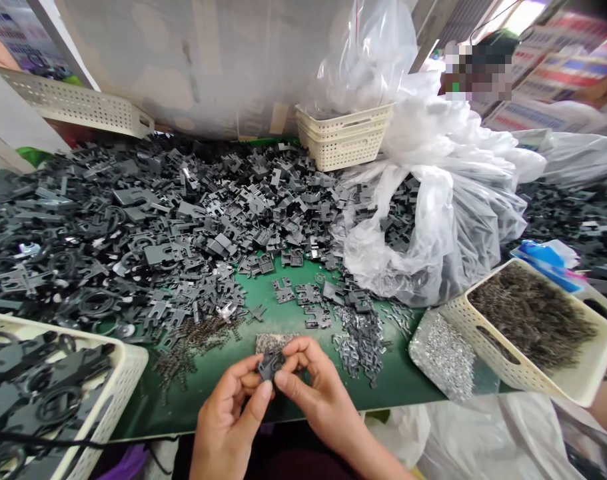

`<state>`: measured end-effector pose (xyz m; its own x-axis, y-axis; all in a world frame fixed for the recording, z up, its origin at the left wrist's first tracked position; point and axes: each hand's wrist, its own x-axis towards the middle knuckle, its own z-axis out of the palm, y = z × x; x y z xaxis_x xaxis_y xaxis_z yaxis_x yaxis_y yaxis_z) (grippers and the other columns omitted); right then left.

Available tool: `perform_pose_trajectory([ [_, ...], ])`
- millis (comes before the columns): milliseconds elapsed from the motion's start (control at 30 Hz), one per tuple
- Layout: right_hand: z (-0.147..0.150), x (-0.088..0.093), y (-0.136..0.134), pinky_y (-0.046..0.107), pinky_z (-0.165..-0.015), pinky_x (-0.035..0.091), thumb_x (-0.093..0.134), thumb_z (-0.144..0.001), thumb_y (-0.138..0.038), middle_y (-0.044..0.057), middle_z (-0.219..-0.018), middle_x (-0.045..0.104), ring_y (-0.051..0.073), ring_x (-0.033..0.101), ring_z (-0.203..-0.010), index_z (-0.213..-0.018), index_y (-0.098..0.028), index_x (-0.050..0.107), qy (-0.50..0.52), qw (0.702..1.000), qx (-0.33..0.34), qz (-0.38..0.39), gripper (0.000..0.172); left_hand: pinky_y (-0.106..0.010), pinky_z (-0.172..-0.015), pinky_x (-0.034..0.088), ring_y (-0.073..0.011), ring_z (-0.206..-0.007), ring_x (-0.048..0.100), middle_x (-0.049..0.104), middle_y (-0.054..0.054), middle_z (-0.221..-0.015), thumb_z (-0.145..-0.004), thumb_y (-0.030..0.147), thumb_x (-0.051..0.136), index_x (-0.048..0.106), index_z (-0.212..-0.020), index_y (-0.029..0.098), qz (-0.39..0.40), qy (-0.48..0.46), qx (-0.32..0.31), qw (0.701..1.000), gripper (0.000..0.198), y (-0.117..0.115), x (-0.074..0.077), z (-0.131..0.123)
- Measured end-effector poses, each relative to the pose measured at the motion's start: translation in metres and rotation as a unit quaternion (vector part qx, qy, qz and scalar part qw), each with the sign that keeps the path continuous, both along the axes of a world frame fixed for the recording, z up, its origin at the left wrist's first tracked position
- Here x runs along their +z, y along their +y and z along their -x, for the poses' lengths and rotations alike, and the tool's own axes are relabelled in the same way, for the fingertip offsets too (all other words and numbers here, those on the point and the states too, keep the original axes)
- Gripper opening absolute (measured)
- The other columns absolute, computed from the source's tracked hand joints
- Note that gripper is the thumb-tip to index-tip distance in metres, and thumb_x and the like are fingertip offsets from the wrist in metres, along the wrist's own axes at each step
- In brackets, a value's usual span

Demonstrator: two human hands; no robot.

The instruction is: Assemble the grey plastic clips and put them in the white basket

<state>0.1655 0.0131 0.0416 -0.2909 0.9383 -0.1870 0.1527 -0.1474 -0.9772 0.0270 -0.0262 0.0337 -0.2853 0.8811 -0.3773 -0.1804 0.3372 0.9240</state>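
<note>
My left hand (230,407) and my right hand (310,383) meet at the near edge of the green table (293,327). Both pinch one small dark plastic part (270,365) between thumb and fingertips. Just beyond the fingers lies a small patch of tiny metal bits (270,342). A big heap of dark grey plastic parts (173,213) covers the table behind. Small dark springs (193,343) lie scattered left of my hands, and a pile of small grey metal clips (360,337) lies to the right.
A cream basket (128,363) of black ring parts sits at the near left. At the right a cream basket (588,380) holds dark springs beside a tray of silver pieces (446,357). A clear plastic bag (448,207) of parts, stacked baskets (343,137) and another person (483,67) are behind.
</note>
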Motion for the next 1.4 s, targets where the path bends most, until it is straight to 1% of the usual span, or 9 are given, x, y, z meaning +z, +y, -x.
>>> perform_pose_trajectory([
  [133, -0.004, 0.002, 0.002, 0.038, -0.082, 0.035, 0.056, -0.089, -0.044, 0.001, -0.08, 0.062, 0.021, 0.051, -0.086, -0.103, -0.024, 0.056, -0.114, 0.991, 0.035, -0.055, 0.024, -0.024, -0.068, 0.056, -0.0165, -0.068, 0.068, 0.073, -0.002, -0.077, -0.071, 0.046, 0.071, 0.065, -0.1, 0.02, -0.012, 0.007, -0.035, 0.999, 0.04, -0.005, -0.005, 0.005],
  [300, -0.015, 0.01, 0.01, 0.036, -0.08, 0.034, 0.053, -0.089, -0.052, 0.002, -0.081, 0.06, 0.021, 0.049, -0.086, -0.077, -0.021, 0.061, -0.141, 0.982, 0.109, -0.063, 0.034, -0.026, -0.069, 0.055, -0.0175, -0.074, 0.068, 0.072, -0.002, -0.081, -0.083, 0.042, 0.058, 0.065, -0.103, 0.024, -0.082, 0.136, -0.191, 0.969, 0.028, 0.001, -0.011, 0.028],
  [367, -0.019, 0.01, 0.013, 0.037, -0.081, 0.032, 0.055, -0.088, -0.052, 0.002, -0.079, 0.06, 0.021, 0.049, -0.086, -0.077, -0.021, 0.06, -0.164, 0.98, 0.086, -0.075, 0.033, -0.031, -0.076, 0.052, -0.0197, -0.083, 0.066, 0.072, -0.004, -0.091, -0.088, 0.036, 0.051, 0.067, -0.103, 0.026, -0.126, 0.301, -0.213, 0.921, 0.024, 0.013, -0.014, 0.041],
  [467, -0.022, 0.008, 0.015, 0.037, -0.08, 0.033, 0.054, -0.088, -0.052, 0.002, -0.078, 0.06, 0.021, 0.049, -0.084, -0.077, -0.022, 0.06, -0.169, 0.981, 0.057, -0.078, 0.033, -0.038, -0.075, 0.046, -0.0238, -0.084, 0.058, 0.066, -0.007, -0.096, -0.09, 0.028, 0.046, 0.069, -0.102, 0.028, -0.151, 0.556, -0.178, 0.797, 0.027, 0.033, -0.023, 0.056],
  [533, -0.022, 0.005, 0.015, 0.037, -0.079, 0.033, 0.054, -0.088, -0.052, 0.002, -0.077, 0.06, 0.021, 0.049, -0.083, -0.078, -0.022, 0.061, -0.17, 0.981, 0.05, -0.083, 0.032, -0.036, -0.07, 0.042, -0.0234, -0.079, 0.054, 0.062, -0.008, -0.093, -0.09, 0.026, 0.046, 0.07, -0.099, 0.027, -0.143, 0.633, -0.182, 0.739, 0.025, 0.042, -0.029, 0.061],
  [600, -0.021, 0.003, 0.015, 0.036, -0.079, 0.034, 0.054, -0.088, -0.051, 0.002, -0.077, 0.061, 0.021, 0.05, -0.083, -0.077, -0.022, 0.061, -0.174, 0.98, 0.044, -0.09, 0.032, -0.035, -0.07, 0.04, -0.0225, -0.08, 0.051, 0.059, -0.007, -0.092, -0.09, 0.027, 0.047, 0.069, -0.093, 0.025, -0.138, 0.65, -0.2, 0.72, 0.022, 0.045, -0.032, 0.061],
  [800, -0.018, 0.003, 0.019, 0.036, -0.078, 0.034, 0.055, -0.089, -0.048, 0.001, -0.076, 0.061, 0.021, 0.05, -0.083, -0.077, -0.023, 0.061, -0.18, 0.978, 0.033, -0.104, 0.029, -0.037, -0.072, 0.036, -0.0242, -0.085, 0.049, 0.057, -0.008, -0.098, -0.09, 0.033, 0.05, 0.065, -0.105, 0.024, -0.125, 0.665, -0.195, 0.71, 0.023, 0.056, -0.025, 0.047],
  [1067, -0.02, 0.0, 0.03, 0.035, -0.077, 0.034, 0.058, -0.086, -0.045, 0.002, -0.072, 0.061, 0.022, 0.05, -0.083, -0.073, -0.023, 0.065, -0.175, 0.979, -0.013, -0.105, 0.026, -0.036, -0.071, 0.033, -0.0236, -0.081, 0.047, 0.056, -0.006, -0.089, -0.09, 0.027, 0.049, 0.068, -0.086, 0.024, -0.136, 0.671, -0.206, 0.699, 0.019, 0.073, -0.019, 0.04],
  [1400, -0.006, -0.01, 0.038, 0.038, -0.082, 0.031, 0.06, -0.084, -0.032, 0.001, -0.074, 0.064, 0.022, 0.05, -0.086, -0.077, -0.023, 0.066, -0.224, 0.967, -0.042, -0.115, 0.013, -0.036, -0.076, 0.034, -0.0216, -0.082, 0.048, 0.055, -0.004, -0.09, -0.09, 0.034, 0.049, 0.068, -0.09, 0.027, -0.177, 0.578, -0.178, 0.777, 0.02, 0.047, -0.014, 0.038],
])
